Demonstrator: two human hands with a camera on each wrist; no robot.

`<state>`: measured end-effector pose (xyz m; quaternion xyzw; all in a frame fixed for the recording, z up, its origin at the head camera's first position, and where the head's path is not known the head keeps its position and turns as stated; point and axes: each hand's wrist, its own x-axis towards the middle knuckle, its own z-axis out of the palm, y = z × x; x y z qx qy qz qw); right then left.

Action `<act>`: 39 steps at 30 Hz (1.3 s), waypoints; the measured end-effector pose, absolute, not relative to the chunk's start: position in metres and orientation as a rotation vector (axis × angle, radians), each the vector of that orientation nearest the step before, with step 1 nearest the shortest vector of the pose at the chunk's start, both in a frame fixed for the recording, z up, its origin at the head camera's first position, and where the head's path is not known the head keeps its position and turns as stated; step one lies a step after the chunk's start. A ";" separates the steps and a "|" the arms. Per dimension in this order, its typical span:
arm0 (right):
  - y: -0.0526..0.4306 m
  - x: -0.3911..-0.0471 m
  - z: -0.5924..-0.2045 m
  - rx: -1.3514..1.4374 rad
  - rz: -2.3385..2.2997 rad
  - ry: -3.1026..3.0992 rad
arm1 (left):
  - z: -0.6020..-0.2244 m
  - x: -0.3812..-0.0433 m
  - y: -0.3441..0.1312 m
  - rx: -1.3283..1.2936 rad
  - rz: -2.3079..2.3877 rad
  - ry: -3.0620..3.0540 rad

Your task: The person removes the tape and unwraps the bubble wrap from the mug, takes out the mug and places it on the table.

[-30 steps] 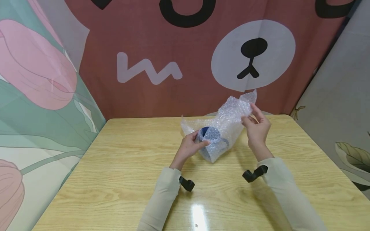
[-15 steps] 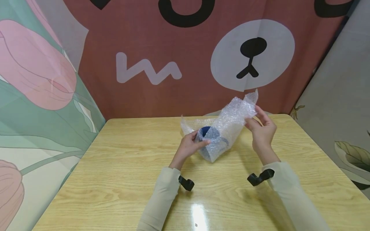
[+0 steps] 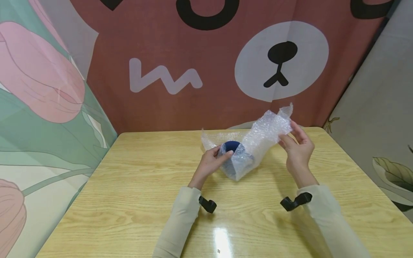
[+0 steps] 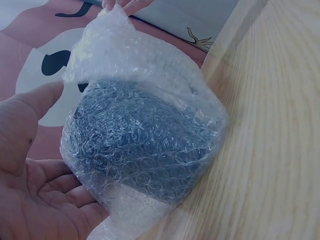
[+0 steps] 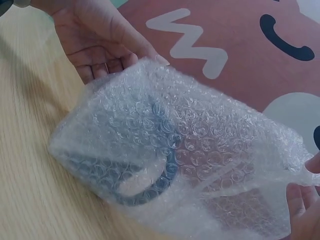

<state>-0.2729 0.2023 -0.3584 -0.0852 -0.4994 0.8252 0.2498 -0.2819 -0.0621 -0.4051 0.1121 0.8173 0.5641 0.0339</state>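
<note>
A blue mug [image 3: 231, 146] lies tilted in clear bubble wrap [image 3: 267, 129] near the back of the table, its dark rim and opening partly uncovered in the head view. My left hand [image 3: 209, 163] holds the wrapped mug from the left, thumb by the rim and fingers along its side. Out to the right, my right hand [image 3: 299, 152] pinches the loose end of the wrap and pulls it taut. Through the plastic, the right wrist view shows the mug's curved handle [image 5: 170, 170]. In the left wrist view, bubble wrap [image 4: 125, 55] covers the mug's body.
The wooden table [image 3: 129, 193] spreads out in front and to both sides. Behind its back edge hangs a reddish-brown cloth [image 3: 155, 111] with a bear print. A flap of bubble wrap [image 3: 222, 137] lies left of the mug.
My right hand has moved right and slightly toward me, drawing the bubble wrap's end along. More of the mug's blue opening shows. My left thumb has shifted slightly; the left hand otherwise stays put.
</note>
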 end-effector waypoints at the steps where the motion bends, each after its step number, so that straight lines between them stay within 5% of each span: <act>1: 0.204 -0.272 -0.359 -0.240 2.249 -1.358 | -0.405 -0.282 -0.062 0.348 1.735 2.517; 39: 0.259 -0.245 -0.376 -0.549 2.340 -1.473 | -0.405 -0.282 -0.061 0.351 1.720 2.514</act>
